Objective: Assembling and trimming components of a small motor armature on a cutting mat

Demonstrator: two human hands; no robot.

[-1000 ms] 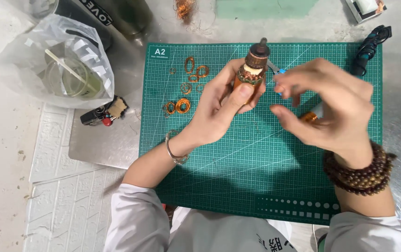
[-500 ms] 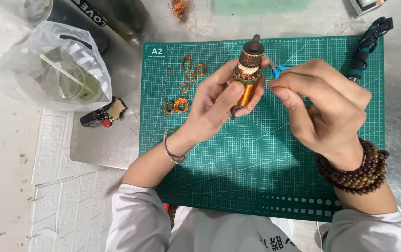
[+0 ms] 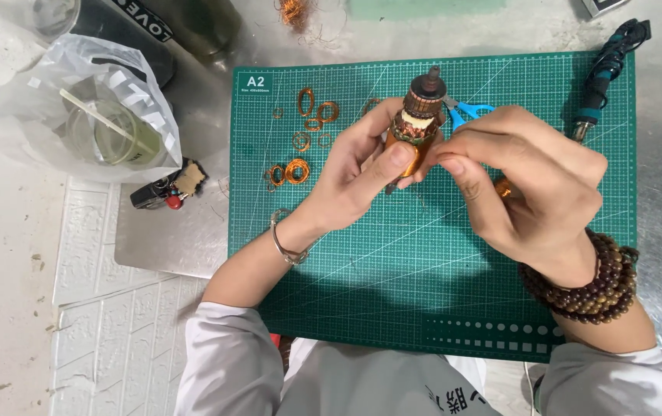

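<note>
My left hand (image 3: 362,166) grips a small motor armature (image 3: 417,115) wound with copper wire, held upright above the green cutting mat (image 3: 392,277). My right hand (image 3: 523,181) is closed against the armature's right side, its thumb and fingers pinching at the copper winding. Blue-handled scissors (image 3: 465,112) show just behind my right hand; whether the hand holds them I cannot tell. Several loose copper wire coils (image 3: 300,139) lie on the mat to the left of the armature.
A clear plastic bag holding a glass container (image 3: 96,123) sits at the left. A small black and red tool (image 3: 165,189) lies on the metal sheet. A soldering iron (image 3: 604,73) rests at the mat's right edge. Dark bottles (image 3: 184,23) stand at the back.
My right hand moved left and closed in on the armature, from spread apart to pinching at its winding. The left hand kept holding the armature, shifting it slightly.
</note>
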